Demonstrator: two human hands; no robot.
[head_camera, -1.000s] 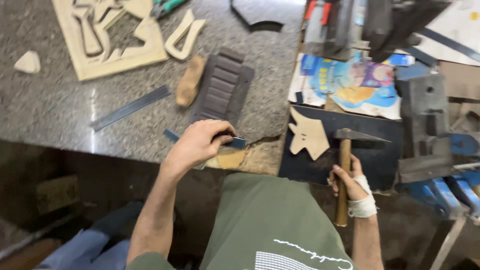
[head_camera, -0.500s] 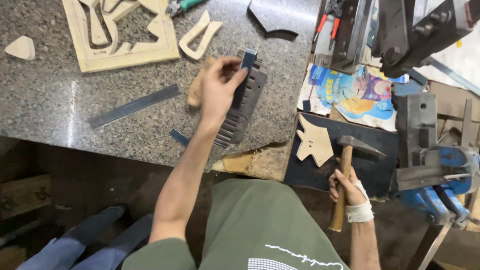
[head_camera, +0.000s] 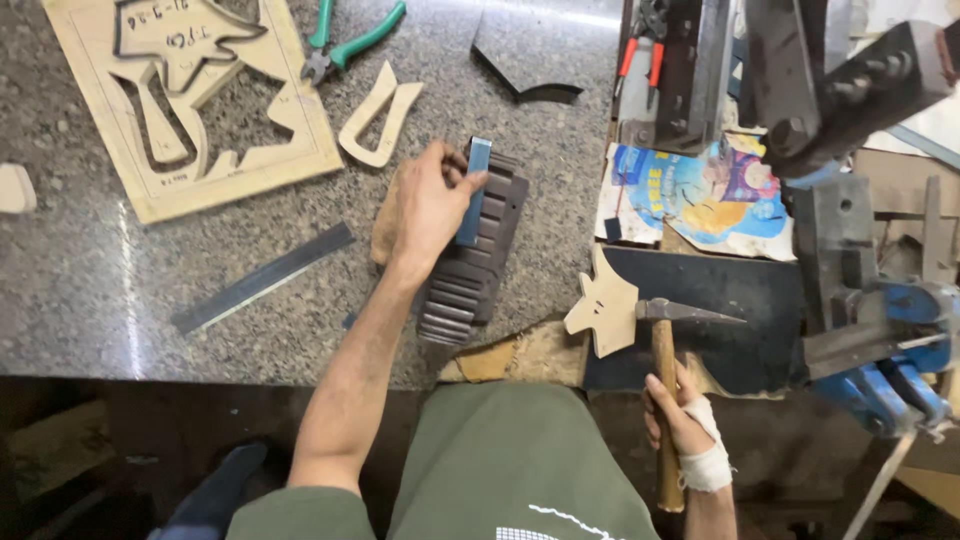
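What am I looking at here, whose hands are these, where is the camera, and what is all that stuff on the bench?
There is no machine here: a person works with two bare hands, and the camera sits on their head, looking down over their green shirt at the bench.

The left hand holds a small blue strip over a dark ridged block lying on the speckled stone worktop. The right hand, with a white bandage, grips the wooden handle of a hammer; the hammer head rests by a star-like wooden cutout on a dark plate.

Also on the worktop: a wooden template board with shapes cut out, green-handled pliers, a pale forked wooden piece and a flat metal strip. To the right stands a blue vise, with heavy metal tooling behind it.
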